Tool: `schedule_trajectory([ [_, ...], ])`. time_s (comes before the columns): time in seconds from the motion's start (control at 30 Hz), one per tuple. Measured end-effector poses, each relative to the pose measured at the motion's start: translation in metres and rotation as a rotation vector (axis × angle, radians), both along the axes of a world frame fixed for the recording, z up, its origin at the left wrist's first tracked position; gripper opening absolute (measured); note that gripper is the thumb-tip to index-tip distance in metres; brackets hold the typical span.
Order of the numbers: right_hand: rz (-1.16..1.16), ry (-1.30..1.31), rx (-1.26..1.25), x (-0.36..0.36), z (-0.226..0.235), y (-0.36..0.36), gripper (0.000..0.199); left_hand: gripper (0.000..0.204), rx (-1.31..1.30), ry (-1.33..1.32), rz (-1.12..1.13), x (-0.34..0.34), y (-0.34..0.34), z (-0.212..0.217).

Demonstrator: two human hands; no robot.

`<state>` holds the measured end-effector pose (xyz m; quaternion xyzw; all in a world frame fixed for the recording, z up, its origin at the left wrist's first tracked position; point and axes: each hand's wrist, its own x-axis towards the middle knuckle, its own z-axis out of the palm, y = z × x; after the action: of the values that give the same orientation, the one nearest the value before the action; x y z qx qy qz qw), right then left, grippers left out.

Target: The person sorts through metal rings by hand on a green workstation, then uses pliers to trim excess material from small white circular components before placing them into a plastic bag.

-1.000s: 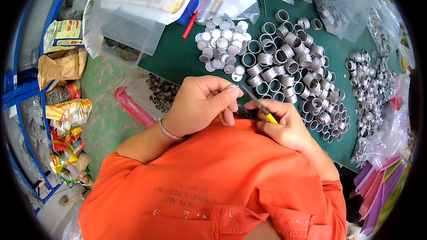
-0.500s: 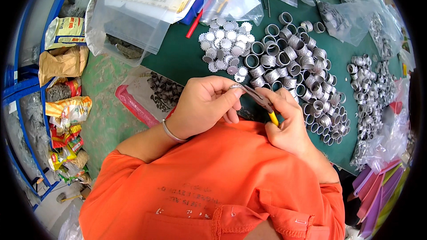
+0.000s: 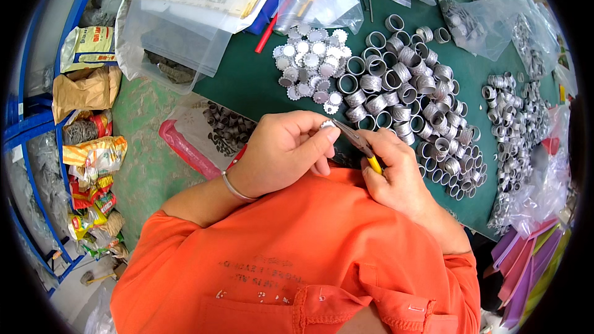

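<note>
Head view. My left hand is curled, thumb and fingertips pressed together on one small toothed metal disc held just above my orange shirt. One thin silver bangle sits on that wrist. My right hand is closed around one pair of pliers with yellow handles; the dark nose points toward 10 o'clock and meets the disc at my left fingertips. Whether the nose is clamped on the disc or only touching it, I cannot tell.

On the green mat, at 12 o'clock from my hands: a flat patch of toothed discs, roughly thirty, too crowded for an exact count. At 1 to 2 o'clock: a heap of metal rings, well over fifty, many overlapping. At 3 o'clock, apart from that heap: a second pile of smaller rings, uncountable.

At 10 o'clock: one clear bag of dark rings, with one pink strip along its edge. At 11 o'clock: one large clear bag with papers. At 12 o'clock: one red pen. At 9 o'clock, off the mat: a blue rack holding several snack packets.
</note>
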<state>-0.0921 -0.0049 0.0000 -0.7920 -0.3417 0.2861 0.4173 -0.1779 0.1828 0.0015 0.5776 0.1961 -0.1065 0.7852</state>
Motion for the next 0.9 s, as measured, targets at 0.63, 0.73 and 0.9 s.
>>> schedule_trajectory([
  [0.63,0.213,0.484,-0.178,0.002,0.002,-0.005,0.015,0.019,0.388,-0.275,-0.228,-0.008,0.003,-0.010],
  [0.73,0.270,0.577,-0.165,0.007,-0.001,-0.006,0.012,0.019,0.332,-0.250,-0.223,-0.008,0.003,-0.010],
  [0.9,0.286,0.931,-0.114,0.010,-0.005,-0.007,0.008,0.020,0.255,-0.259,-0.215,-0.009,0.002,-0.012],
])
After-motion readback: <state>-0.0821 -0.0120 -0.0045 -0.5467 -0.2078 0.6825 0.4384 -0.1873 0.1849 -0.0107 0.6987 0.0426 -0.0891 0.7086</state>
